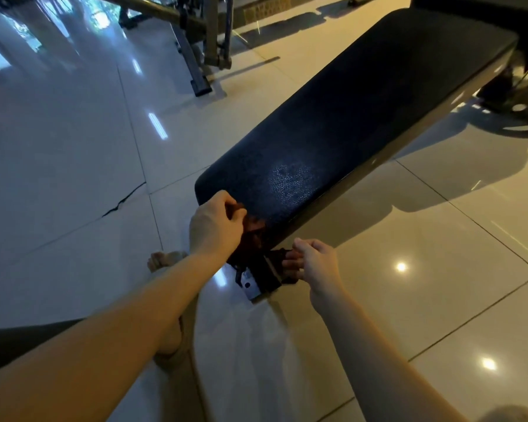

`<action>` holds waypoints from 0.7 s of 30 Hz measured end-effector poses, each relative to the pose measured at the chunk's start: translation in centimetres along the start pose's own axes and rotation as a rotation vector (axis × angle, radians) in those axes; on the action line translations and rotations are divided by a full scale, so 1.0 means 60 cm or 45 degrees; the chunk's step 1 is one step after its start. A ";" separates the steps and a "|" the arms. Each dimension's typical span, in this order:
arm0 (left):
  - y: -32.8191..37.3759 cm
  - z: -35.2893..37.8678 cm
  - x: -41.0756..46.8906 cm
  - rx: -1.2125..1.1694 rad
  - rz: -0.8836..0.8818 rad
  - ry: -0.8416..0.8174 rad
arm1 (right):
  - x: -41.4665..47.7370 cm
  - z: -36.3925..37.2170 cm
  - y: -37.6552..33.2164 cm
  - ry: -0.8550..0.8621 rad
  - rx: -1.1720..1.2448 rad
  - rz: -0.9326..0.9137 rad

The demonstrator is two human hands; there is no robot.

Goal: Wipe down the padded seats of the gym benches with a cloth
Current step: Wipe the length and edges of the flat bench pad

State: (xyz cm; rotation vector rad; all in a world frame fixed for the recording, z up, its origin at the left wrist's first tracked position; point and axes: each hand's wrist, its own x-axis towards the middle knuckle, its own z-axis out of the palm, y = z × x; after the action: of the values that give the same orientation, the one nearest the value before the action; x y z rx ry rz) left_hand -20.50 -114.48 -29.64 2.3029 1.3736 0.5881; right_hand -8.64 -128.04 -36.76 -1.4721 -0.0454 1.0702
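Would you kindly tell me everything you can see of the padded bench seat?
The seat is a long dark pad with a fine pebbled cover, like vinyl, rounded corners and a glossy side edge. It looks level, running from the near end up to the right. A paler patch shows near that end. The left hand holds a dark cloth against its near corner.

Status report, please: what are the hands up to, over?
Left hand pinches dark cloth at near end of bench pad. Right hand curled low beside it, grip unclear. Nothing on the pad.
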 end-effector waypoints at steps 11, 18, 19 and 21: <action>0.015 0.060 -0.099 -0.120 0.246 -0.117 | 0.026 -0.032 0.023 0.092 0.091 0.134; 0.018 0.084 -0.112 -0.143 0.035 0.045 | 0.019 -0.032 0.026 0.075 0.114 0.151; 0.026 0.087 -0.121 -0.145 0.044 -0.007 | 0.013 -0.030 0.025 0.055 0.090 0.149; 0.039 0.085 -0.130 -0.258 -0.012 -0.059 | 0.006 -0.030 0.021 -0.021 0.048 0.112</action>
State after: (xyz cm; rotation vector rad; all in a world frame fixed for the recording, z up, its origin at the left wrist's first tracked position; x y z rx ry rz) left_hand -19.41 -123.02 -33.83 2.1347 1.2424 0.6359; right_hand -8.05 -129.51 -38.31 -1.4422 0.0282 1.1484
